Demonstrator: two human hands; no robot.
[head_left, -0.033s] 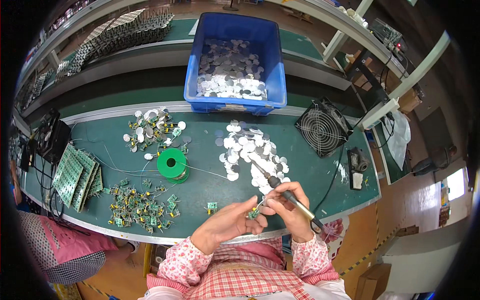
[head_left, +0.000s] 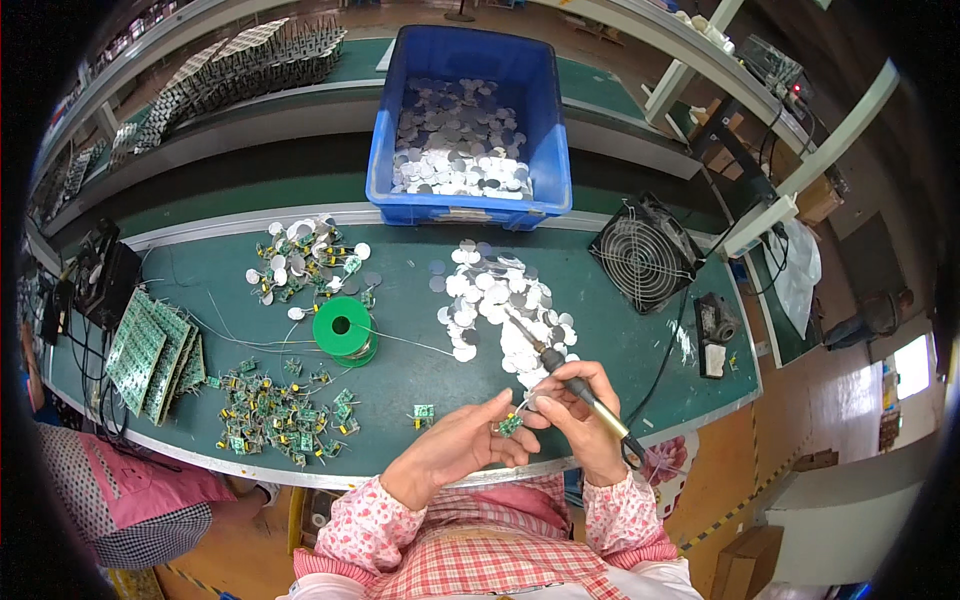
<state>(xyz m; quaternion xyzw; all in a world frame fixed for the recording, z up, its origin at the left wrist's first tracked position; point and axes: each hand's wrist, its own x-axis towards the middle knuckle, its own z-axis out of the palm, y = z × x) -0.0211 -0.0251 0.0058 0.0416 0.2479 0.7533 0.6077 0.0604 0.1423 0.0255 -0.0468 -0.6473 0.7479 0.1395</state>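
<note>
A small green circuit board (head_left: 509,424) sits at the fingertips of my left hand (head_left: 448,455), its thumb above and its fingers curled below. Wrapped round a soldering iron (head_left: 588,396) is my right hand (head_left: 590,430); the iron's tip points away over a heap of round silvery discs (head_left: 500,295). My right fingertips come close to the board, and whether they touch it is hard to see. A pale wire or strip shows between the hands. Just left of my left hand, another small board (head_left: 424,412) lies on the green bench.
A green solder spool (head_left: 343,330) stands left of the discs. Around it lie small boards (head_left: 285,415), boards with discs (head_left: 300,255) and stacked green panels (head_left: 150,355). A blue bin (head_left: 470,212) of discs stands behind; a fan (head_left: 645,258) and iron stand (head_left: 714,325) are at right.
The small board has tilted slightly at my fingertips, showing more of its green face. The soldering iron's tip has shifted a touch. Both hands stay in nearly the same place.
</note>
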